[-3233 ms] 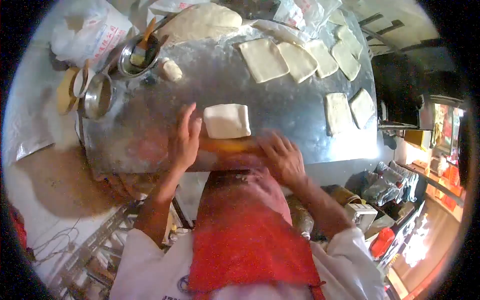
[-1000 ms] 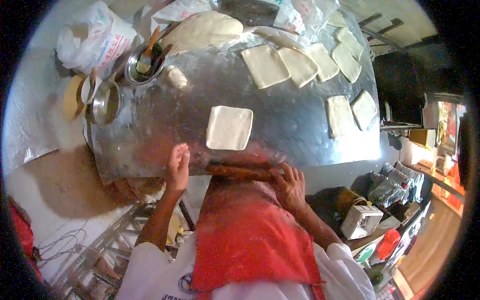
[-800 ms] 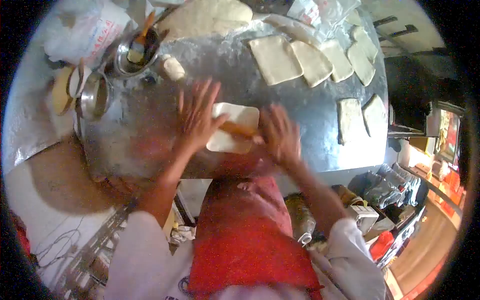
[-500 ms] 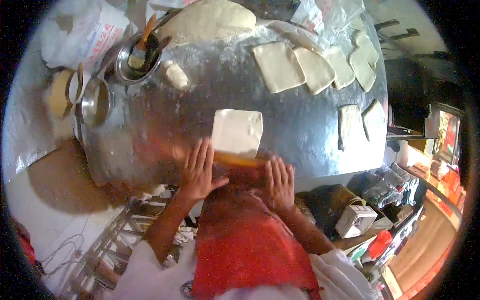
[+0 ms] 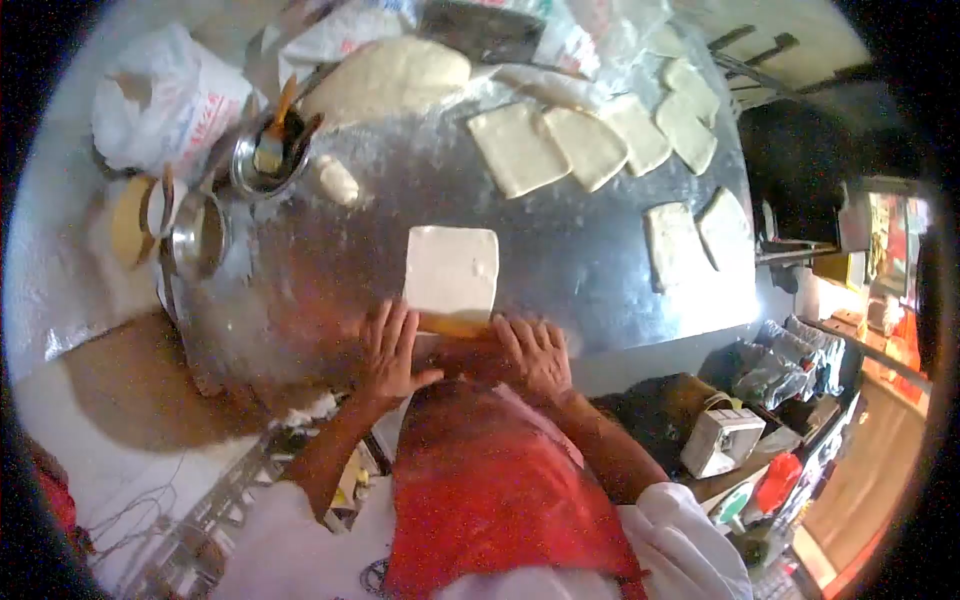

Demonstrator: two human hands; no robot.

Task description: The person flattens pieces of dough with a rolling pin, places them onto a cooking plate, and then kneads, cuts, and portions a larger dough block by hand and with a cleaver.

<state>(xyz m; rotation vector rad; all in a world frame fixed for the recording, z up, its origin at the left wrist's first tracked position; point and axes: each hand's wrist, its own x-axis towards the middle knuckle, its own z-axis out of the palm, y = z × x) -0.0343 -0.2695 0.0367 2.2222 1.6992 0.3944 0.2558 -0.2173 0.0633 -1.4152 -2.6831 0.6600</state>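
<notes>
A pale, roughly square sheet of dough (image 5: 452,265) lies flat on the metal table. Across its near edge runs a wooden rolling pin (image 5: 455,327), visible between my hands and hidden beneath them at both ends. My left hand (image 5: 393,350) rests on the pin's left end, fingers stretched forward and thumb out to the side. On the right end lies my right hand (image 5: 535,355), its fingers also extended and slightly spread. Both palms press from above, not wrapped round the pin.
Several rolled dough pieces (image 5: 520,150) lie at the back right. A large dough mass (image 5: 390,80) sits at the back, near a small dough lump (image 5: 338,180). At left stand a metal pot (image 5: 245,170) with a brush (image 5: 272,145), a metal bowl (image 5: 198,235) and a plastic bag (image 5: 170,105).
The view has shifted, so the table's things sit a little differently in it. My right hand has come closer to the left one, and the rolling pin is less blurred.
</notes>
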